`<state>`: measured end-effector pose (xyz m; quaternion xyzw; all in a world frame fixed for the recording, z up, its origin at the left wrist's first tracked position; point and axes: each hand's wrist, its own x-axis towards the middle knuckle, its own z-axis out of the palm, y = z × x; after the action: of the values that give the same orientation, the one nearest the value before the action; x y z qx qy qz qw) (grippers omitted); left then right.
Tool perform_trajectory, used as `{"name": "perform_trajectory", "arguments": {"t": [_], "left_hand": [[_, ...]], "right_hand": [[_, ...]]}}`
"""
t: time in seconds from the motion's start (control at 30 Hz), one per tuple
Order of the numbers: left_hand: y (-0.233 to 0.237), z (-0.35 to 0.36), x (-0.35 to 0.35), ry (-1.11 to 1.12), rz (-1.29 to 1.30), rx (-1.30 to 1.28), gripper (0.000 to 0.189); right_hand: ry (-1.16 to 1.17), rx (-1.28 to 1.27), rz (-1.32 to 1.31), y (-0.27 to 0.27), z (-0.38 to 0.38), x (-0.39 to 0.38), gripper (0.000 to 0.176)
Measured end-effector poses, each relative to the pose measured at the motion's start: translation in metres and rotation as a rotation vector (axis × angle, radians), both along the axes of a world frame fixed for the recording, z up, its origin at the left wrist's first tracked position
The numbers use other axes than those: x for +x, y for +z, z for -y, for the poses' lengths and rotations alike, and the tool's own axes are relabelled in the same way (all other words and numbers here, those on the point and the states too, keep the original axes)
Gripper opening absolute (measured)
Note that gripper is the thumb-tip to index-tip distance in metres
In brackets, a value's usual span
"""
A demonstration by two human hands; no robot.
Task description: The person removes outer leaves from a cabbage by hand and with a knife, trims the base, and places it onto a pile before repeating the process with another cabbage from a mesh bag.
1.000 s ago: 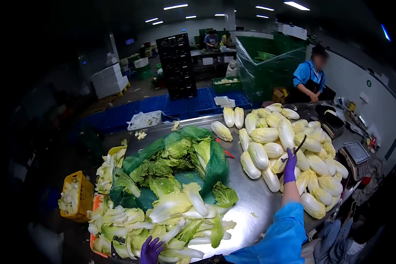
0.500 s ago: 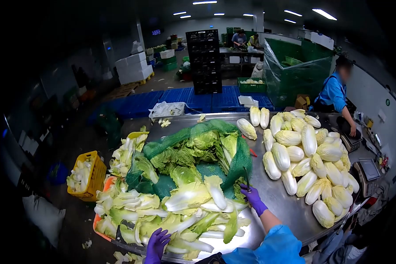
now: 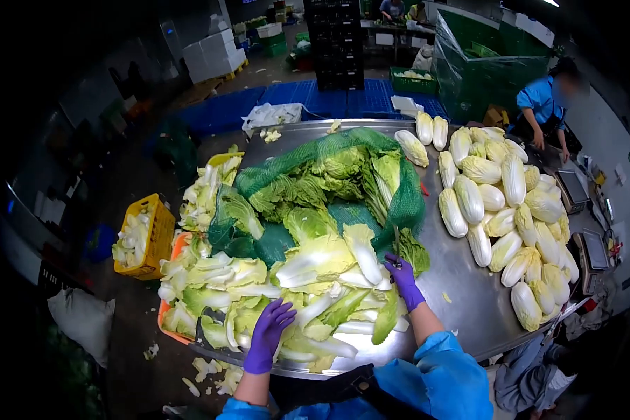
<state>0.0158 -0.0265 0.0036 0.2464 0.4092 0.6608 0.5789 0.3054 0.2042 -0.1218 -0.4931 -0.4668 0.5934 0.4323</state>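
**Pale heads lie apart from loose leaves**

The right hand closes around a slim knife, blade angled upward, seemingly clear of the leaves. The left hand, fingers loosely apart, is beside them at lower centre. Green netting apparently corrals leafier cabbages mid-frame; pale cabbages pile at right.

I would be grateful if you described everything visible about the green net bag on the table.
The green net bag lies wide open on the metal table, its fine mesh, plastic by its look, slumped in folds around and beneath leafy green cabbage. Pale loose leaves overlap its near side.
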Motion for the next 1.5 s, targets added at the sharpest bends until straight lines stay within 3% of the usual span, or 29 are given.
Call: {"name": "perform_trajectory", "arguments": {"t": [0.17,0.27,0.3,0.33,0.4,0.43,0.5,0.57,0.6,0.67,0.7,0.77,0.8,0.87,0.9,1.03,1.07,1.13,1.17,1.2,1.27,1.33,1.43,1.5], "left_hand": [[0.004,-0.077,0.023,-0.231,0.106,0.060,0.050],[0.012,-0.125,0.048,-0.379,0.021,0.035,0.050],[0.013,-0.140,0.053,-0.434,0.014,0.044,0.047],[0.016,-0.157,0.058,-0.492,-0.001,0.056,0.045],[0.018,-0.173,0.067,-0.515,-0.010,0.055,0.042],[0.014,-0.179,0.068,-0.506,-0.009,0.058,0.041],[0.009,-0.188,0.063,-0.496,-0.007,0.067,0.039],[-0.010,-0.193,0.053,-0.504,0.010,0.036,0.039],[-0.016,-0.197,0.051,-0.501,0.036,-0.007,0.039],[-0.013,-0.207,0.053,-0.504,0.024,-0.019,0.039],[-0.016,-0.217,0.055,-0.518,0.005,0.000,0.038],[-0.021,-0.237,0.060,-0.534,-0.043,0.035,0.037],[-0.016,-0.248,0.066,-0.555,-0.021,0.030,0.039],[-0.017,-0.275,0.080,-0.550,-0.175,-0.003,0.046],[-0.020,-0.289,0.089,-0.556,-0.184,0.018,0.059],[-0.033,-0.333,0.124,-0.444,-0.278,-0.070,0.072],[-0.035,-0.339,0.128,-0.439,-0.269,-0.061,0.072],[-0.028,-0.347,0.133,-0.501,-0.079,-0.195,0.075],[-0.041,-0.359,0.137,-0.386,-0.016,-0.037,0.068],[-0.054,-0.369,0.137,-0.282,0.000,-0.037,0.058],[-0.063,-0.377,0.123,-0.312,0.081,-0.079,0.051],[-0.064,-0.374,0.106,-0.352,0.087,-0.066,0.048],[-0.051,-0.360,0.099,-0.375,-0.050,-0.107,0.055],[-0.037,-0.347,0.103,-0.381,-0.031,-0.140,0.056]], "right_hand": [[0.083,0.008,0.073,0.045,-0.008,-0.006,0.037],[0.139,0.106,0.123,0.081,-0.032,-0.034,0.042],[0.177,0.287,0.211,0.077,-0.049,-0.041,0.048],[0.162,0.299,0.211,0.081,-0.064,-0.046,0.048],[0.180,0.192,0.516,0.078,-0.082,-0.053,0.047],[0.064,0.298,0.705,0.073,-0.089,-0.048,0.048],[-0.100,0.272,0.682,0.086,-0.084,-0.019,0.043],[-0.276,0.314,0.962,0.066,-0.089,0.008,0.040],[-0.285,0.318,0.966,0.057,-0.094,0.015,0.040],[-0.548,0.340,0.892,0.036,-0.093,0.025,0.041],[-0.547,0.352,0.898,0.035,-0.093,0.026,0.041],[-0.576,0.070,0.170,0.037,-0.094,0.018,0.040],[-0.616,0.055,-0.078,0.024,-0.109,0.023,0.040],[-0.568,-0.110,-0.281,0.020,-0.132,0.045,0.041],[-0.545,-0.127,-0.225,0.033,-0.132,0.040,0.045],[-0.387,-0.149,0.025,0.065,-0.134,0.025,0.045],[-0.342,-0.185,0.202,0.068,-0.134,0.027,0.045],[-0.308,-0.093,0.159,0.078,-0.123,0.016,0.042],[-0.299,-0.061,0.092,0.078,-0.114,0.007,0.041],[-0.289,-0.029,0.024,0.078,-0.105,-0.003,0.039],[-0.190,0.024,0.207,0.084,-0.092,-0.020,0.038],[-0.139,0.019,0.262,0.079,-0.093,-0.022,0.041],[-0.182,-0.047,-0.032,0.085,-0.093,-0.007,0.047],[-0.264,-0.055,-0.068,0.084,-0.095,0.011,0.041]]}}
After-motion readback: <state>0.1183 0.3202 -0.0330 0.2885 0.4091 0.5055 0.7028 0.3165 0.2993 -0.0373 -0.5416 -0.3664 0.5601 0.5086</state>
